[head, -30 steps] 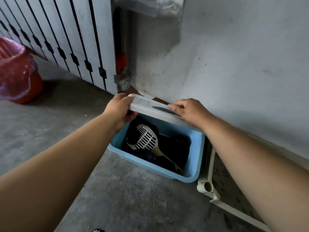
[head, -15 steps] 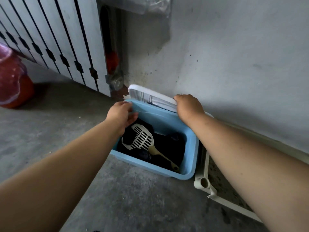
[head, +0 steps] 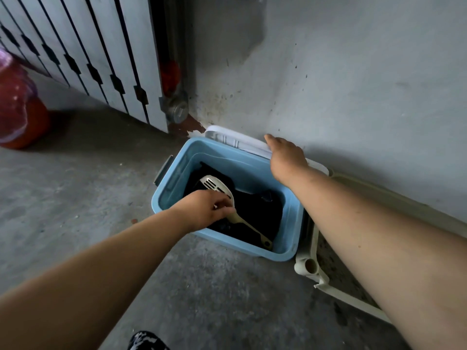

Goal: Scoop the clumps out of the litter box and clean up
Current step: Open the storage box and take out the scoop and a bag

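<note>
A light blue storage bin stands open on the concrete floor by the wall. Inside it a cream slotted litter scoop lies on black plastic bags. My left hand reaches into the bin and its fingers curl around the scoop's neck. The bin's white lid leans between the bin and the wall. My right hand rests on the lid's top edge, with the fingers hidden behind it. A cream litter box with speckled litter sits just right of the bin, partly covered by my right arm.
A grey wall runs behind the bin. A white slatted gate and a metal pipe fitting stand at the back left. A red bucket lined with a pink bag is at the far left.
Both hands held the lid above the bin; the lid now stands behind the bin against the wall. My left hand has let go of it and dropped into the bin onto the scoop.
</note>
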Available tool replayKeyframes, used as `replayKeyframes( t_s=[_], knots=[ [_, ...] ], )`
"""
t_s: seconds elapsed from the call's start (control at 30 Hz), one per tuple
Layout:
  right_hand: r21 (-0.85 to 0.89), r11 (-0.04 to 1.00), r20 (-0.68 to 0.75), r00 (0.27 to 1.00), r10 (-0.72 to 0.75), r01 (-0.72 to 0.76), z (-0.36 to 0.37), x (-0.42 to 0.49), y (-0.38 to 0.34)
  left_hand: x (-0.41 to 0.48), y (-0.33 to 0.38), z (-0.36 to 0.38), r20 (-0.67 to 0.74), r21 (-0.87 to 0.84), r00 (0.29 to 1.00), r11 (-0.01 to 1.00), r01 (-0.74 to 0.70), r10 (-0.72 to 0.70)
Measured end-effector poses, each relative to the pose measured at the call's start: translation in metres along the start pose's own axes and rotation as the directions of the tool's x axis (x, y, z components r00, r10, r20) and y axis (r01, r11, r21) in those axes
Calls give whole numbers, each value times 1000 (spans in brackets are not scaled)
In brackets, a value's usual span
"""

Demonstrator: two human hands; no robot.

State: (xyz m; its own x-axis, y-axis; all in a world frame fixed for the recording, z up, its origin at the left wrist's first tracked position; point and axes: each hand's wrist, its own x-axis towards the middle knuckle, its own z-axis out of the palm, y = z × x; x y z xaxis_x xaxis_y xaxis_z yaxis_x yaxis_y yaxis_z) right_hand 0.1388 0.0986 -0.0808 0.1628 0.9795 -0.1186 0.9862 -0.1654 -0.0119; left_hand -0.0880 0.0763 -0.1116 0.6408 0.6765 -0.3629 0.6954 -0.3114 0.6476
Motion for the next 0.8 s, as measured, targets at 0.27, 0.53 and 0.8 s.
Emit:
replayKeyframes(
  t_s=[0.27,0.53,0.8],
  knots=[
    [35,998,-60,996,61,-59,0,-1,10,-1,-20,23,245,446,932,823,-352,266],
    [44,998,-160,985,61,-54,-2,5,13,1,-27,18,253,427,892,784,-450,375],
    [31,999,-258,966,31,-24,16,3,12,2,-27,16,243,391,893,804,-448,379]
  ],
)
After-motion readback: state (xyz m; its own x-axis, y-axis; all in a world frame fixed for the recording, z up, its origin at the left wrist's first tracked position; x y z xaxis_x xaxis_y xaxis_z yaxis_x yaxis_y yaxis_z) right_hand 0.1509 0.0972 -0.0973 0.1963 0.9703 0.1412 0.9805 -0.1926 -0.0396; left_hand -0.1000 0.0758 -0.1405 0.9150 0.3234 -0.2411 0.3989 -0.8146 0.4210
